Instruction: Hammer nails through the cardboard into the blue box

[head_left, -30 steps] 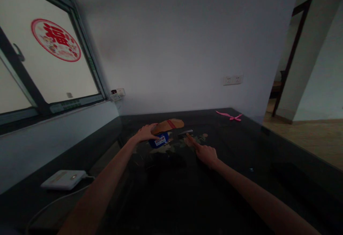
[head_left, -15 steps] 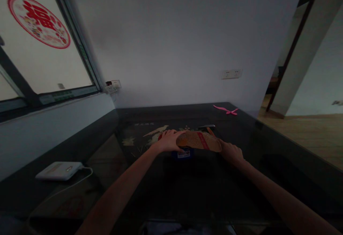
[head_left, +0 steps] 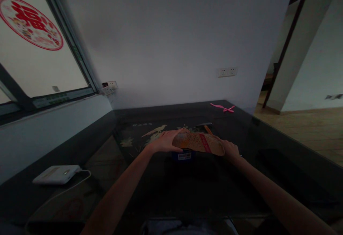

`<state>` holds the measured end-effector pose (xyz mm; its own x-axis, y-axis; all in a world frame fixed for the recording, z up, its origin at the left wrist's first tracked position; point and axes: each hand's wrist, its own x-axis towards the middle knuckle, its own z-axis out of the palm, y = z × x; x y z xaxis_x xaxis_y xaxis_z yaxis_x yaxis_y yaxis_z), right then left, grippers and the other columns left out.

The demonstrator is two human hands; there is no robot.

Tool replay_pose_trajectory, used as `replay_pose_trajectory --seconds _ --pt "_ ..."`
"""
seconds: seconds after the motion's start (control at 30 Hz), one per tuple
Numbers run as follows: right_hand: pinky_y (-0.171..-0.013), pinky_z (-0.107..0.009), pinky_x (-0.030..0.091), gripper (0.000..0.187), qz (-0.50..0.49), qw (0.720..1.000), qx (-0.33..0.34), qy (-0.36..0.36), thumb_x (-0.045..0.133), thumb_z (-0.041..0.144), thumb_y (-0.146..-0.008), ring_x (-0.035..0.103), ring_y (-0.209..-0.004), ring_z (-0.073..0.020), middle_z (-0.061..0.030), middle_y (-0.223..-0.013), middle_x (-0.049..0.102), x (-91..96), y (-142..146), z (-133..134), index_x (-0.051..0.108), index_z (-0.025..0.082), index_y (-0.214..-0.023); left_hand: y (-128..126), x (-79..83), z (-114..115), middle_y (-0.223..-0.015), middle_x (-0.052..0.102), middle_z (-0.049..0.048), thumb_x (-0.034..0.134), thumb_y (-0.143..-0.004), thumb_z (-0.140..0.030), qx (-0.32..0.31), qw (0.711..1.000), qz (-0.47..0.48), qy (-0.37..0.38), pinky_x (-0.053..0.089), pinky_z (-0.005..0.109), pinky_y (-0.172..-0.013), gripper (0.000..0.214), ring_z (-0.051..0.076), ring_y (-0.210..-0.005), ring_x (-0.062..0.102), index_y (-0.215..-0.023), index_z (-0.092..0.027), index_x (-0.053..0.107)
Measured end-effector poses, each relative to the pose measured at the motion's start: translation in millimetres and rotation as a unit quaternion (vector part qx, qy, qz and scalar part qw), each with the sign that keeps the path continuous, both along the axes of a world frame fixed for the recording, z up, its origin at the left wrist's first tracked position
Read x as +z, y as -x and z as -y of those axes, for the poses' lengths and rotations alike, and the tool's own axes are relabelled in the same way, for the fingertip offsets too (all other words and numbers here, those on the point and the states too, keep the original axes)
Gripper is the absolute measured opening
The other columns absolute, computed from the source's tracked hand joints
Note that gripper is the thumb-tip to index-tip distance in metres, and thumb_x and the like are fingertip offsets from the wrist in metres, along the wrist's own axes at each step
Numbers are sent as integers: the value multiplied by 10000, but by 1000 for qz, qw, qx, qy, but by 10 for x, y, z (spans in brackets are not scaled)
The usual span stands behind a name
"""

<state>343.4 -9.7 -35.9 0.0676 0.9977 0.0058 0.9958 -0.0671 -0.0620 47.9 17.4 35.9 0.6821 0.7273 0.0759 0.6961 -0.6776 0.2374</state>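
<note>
A long, flat, tan speckled piece with rounded ends and a red band [head_left: 205, 143], shaped rather like an insole, is held crosswise between my hands. My left hand [head_left: 166, 141] grips its left end, thumb below and fingers over the top. At the other end, my right hand [head_left: 230, 150] is closed around the edge, its fingertips partly hidden. Below the piece, a blue box with a pale label [head_left: 183, 156] rests on the dark table [head_left: 150, 192]. Just behind lies an orange-brown strip like a handle [head_left: 208, 130], near a thin silvery blade-like object [head_left: 205, 124].
A white power bank [head_left: 56, 175] with a cable lies at the left. A pink ribbon [head_left: 225, 108] is at the far right corner. The table meets a wall with sockets [head_left: 227, 72] and a window on the left. A dark flat object [head_left: 292, 174] lies at right.
The view has shifted slightly to the right. Both hands still hold the tan piece, whose right end has dipped a little; the right hand has shifted slightly on that end.
</note>
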Motion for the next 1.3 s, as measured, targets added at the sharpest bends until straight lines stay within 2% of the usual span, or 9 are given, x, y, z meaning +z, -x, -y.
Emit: replay_pose_trajectory --seconds 0.33,0.47,0.57,0.63,0.73,0.87,0.97,1.1,1.3 --pt "-708 -333 466 450 -11 1000 -16 -7 435 281 -857 643 -922 -269 -134 -1026 668 -62 -4 -30 458 237 -1305 -6 -113 60 -1410 371 101 555 -689 -643 72 997 -5 -24 209 465 -1053 898 303 -1285 329 -1411 -244 200" --pt "-703 -334 465 443 -14 1000 -20 -2 432 300 -861 641 -921 -277 -140 -1022 670 -75 -15 -45 471 228 -1296 -49 -112 117 -1422 347 121 537 -679 -678 89 996 -12 -24 169 523 -1054 927 330 -1294 303 -1415 -235 190" --pt "-687 -350 468 490 -9 1000 -19 1 453 318 -848 639 -919 -293 -136 -1027 668 -87 -28 -55 429 238 -1330 -45 -50 209 -1447 296 131 527 -695 -670 96 993 23 -68 124 543 -1066 926 326 -1324 246 -1423 -236 155" --pt "-696 -352 467 510 -3 1000 -16 -4 464 323 -843 635 -932 -291 -136 -1054 658 -92 -34 -55 410 244 -1344 64 13 258 -1446 301 121 507 -755 -610 112 982 93 -116 144 509 -1080 840 295 -1322 263 -1421 -233 160" --pt "-720 -341 460 505 1 1000 -11 -11 473 311 -840 630 -949 -283 -143 -1076 648 -89 -36 -48 419 231 -1336 478 41 241 -1333 460 98 445 -848 -459 175 950 209 -153 303 399 -1039 579 230 -1213 430 -1355 -209 322" --pt "-702 -340 463 479 -9 1000 -13 -5 455 307 -843 636 -932 -294 -136 -1033 665 -96 -40 -49 446 228 -1316 1246 -205 122 -1018 640 51 440 -840 -348 286 934 198 -85 447 319 -881 273 183 -934 594 -1016 -191 578" --pt "-694 -342 465 474 -8 1000 -16 -8 455 288 -834 639 -921 -295 -130 -1014 670 -118 -45 -59 459 229 -1304 1560 -496 111 -885 660 39 497 -798 -313 273 956 112 10 469 284 -790 195 173 -823 609 -896 -181 602" --pt "-713 -343 463 503 -7 1000 -17 -16 468 309 -830 636 -929 -292 -144 -1044 659 -127 -49 -59 437 218 -1324 1493 -739 183 -879 654 41 529 -778 -369 215 973 68 58 468 267 -730 244 173 -795 603 -906 -179 616" --pt "-718 -356 466 512 -8 1000 -23 -5 454 327 -842 632 -935 -299 -152 -1085 645 -95 -41 -44 422 219 -1341 1298 -719 255 -906 649 49 538 -762 -267 244 969 -47 14 450 267 -730 143 191 -839 605 -860 -200 618"
